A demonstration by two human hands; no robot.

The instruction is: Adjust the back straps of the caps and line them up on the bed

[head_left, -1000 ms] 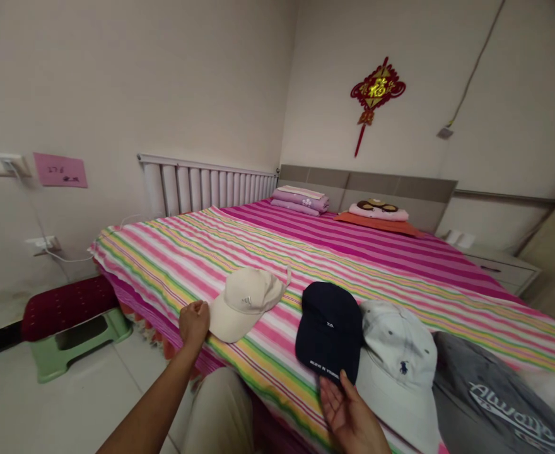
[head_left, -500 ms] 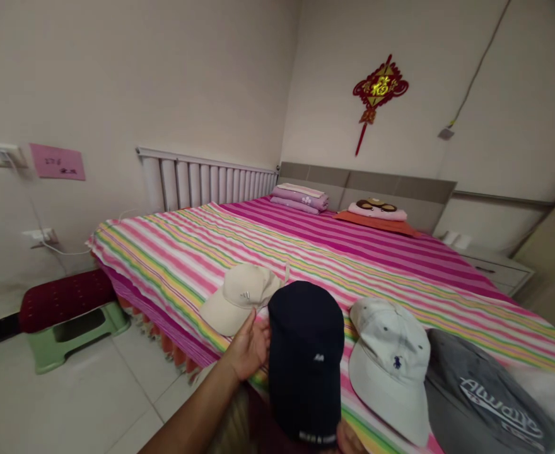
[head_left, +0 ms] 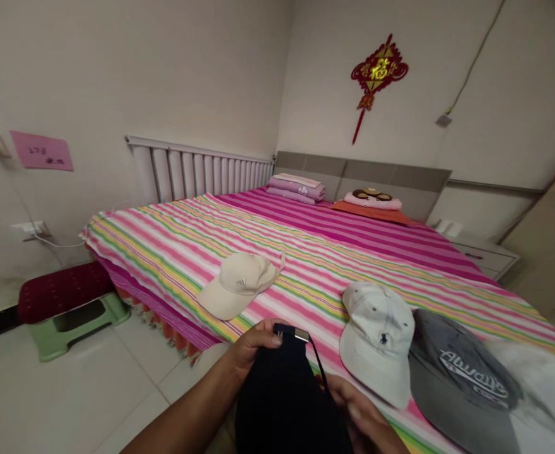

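Note:
Low in front of me is a dark navy baseball cap (head_left: 284, 397), turned so its back strap with a metal buckle faces up. My left hand (head_left: 253, 347) pinches the cap near the left end of the strap, thumb on top. On the other side my right hand (head_left: 360, 407) grips the cap's edge beside the strap's loose end; some of its fingers are hidden behind the cap. A beige cap (head_left: 239, 284) lies beyond my left hand. To the right are a white cap (head_left: 379, 340) with a small dark emblem and a grey cap (head_left: 467, 378) with white lettering.
Another whitish cap (head_left: 540, 378) sits at the far right. Striped cloth (head_left: 164, 243) covers the bed, with folded bedding (head_left: 296, 188) near the headboard (head_left: 376, 173). A green stool (head_left: 81, 325) with a red top stands on the floor at left.
The navy cap has been turned from its front to its back strap and lowered towards me. My left hand has moved to the strap, and my right hand has come up the cap's right side.

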